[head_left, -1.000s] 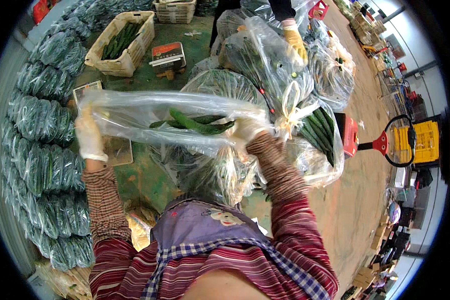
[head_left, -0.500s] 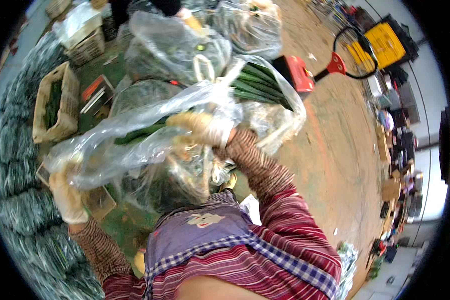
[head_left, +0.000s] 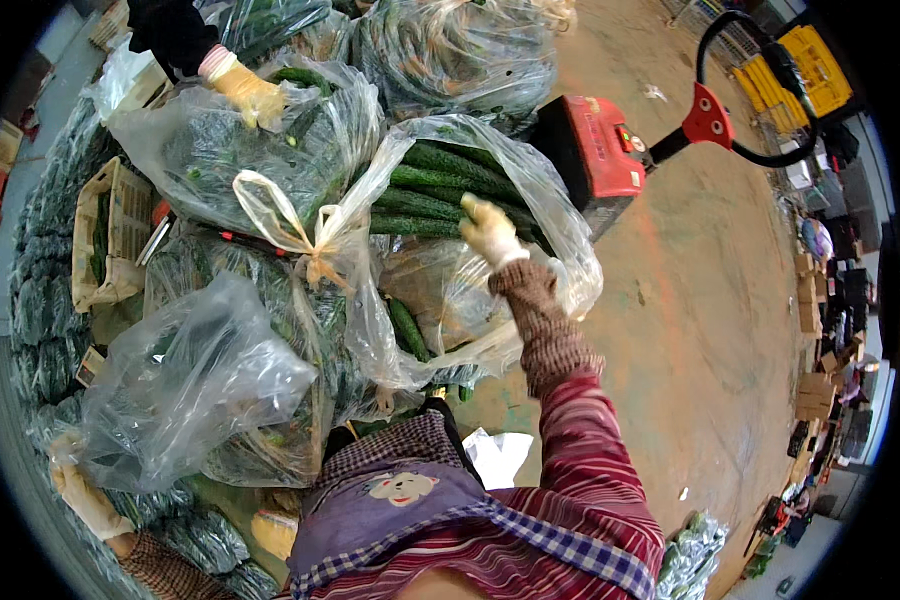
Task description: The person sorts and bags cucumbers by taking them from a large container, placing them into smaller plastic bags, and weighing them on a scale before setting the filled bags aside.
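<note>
My left hand [head_left: 88,492], in a pale work glove, is closed on the edge of a clear plastic bag [head_left: 185,385] at the lower left. The bag hangs loose and crumpled over other wrapped bundles. My gloved right hand [head_left: 488,232] is over the long green cucumbers [head_left: 440,185] inside a large opened clear bag [head_left: 573,268]. Its fingers look parted against the cucumbers, and their tips are partly hidden. A single cucumber [head_left: 406,328] lies lower in that large bag. A knotted plastic tie [head_left: 320,255] sits at the bag's left side.
A co-worker's gloved hand [head_left: 250,92] rests on a filled bag at the upper left. A red machine with a black handle [head_left: 600,150] stands right of the opened bag. A beige crate [head_left: 120,240] holds cucumbers, and wrapped bundles [head_left: 45,300] are stacked along the left.
My left hand has drawn the loose bag down and left, away from the opened bag. My right hand has let go of the plastic and moved right onto the cucumbers.
</note>
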### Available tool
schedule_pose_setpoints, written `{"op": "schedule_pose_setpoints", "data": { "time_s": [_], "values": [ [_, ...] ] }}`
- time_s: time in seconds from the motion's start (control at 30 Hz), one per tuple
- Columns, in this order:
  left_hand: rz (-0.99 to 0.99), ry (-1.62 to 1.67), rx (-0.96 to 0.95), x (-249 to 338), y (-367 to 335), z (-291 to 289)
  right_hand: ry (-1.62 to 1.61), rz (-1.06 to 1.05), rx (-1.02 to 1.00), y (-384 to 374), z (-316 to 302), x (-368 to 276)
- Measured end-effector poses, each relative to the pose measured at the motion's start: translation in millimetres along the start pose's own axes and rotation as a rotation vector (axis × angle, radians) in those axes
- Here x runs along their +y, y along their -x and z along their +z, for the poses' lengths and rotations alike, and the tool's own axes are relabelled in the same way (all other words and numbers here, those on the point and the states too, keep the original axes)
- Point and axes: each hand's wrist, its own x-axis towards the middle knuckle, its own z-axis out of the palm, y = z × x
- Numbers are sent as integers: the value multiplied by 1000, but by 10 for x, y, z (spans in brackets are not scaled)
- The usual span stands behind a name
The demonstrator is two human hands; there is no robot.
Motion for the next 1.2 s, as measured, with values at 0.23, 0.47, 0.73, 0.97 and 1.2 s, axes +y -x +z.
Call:
{"op": "schedule_pose_setpoints", "data": {
  "time_s": [0.23, 0.47, 0.73, 0.97, 1.2],
  "values": [
    [-22, 1, 29, 329, 252, 191, 511, -3, -4, -885, -590, 159],
    [-79, -126, -188, 782, 429, 723, 773, -34, 32, -1092, -320, 110],
    [-184, -142, -415, 781, 367, 345, 408, -31, 98, -731, -554, -109],
    [11, 424, -599, 616, 207, -15, -1309, 46, -189, 349, -1179, -490],
    [63, 396, -534, 680, 35, -336, -1830, -506, -208, 762, -1420, -2497]
  ]
}}
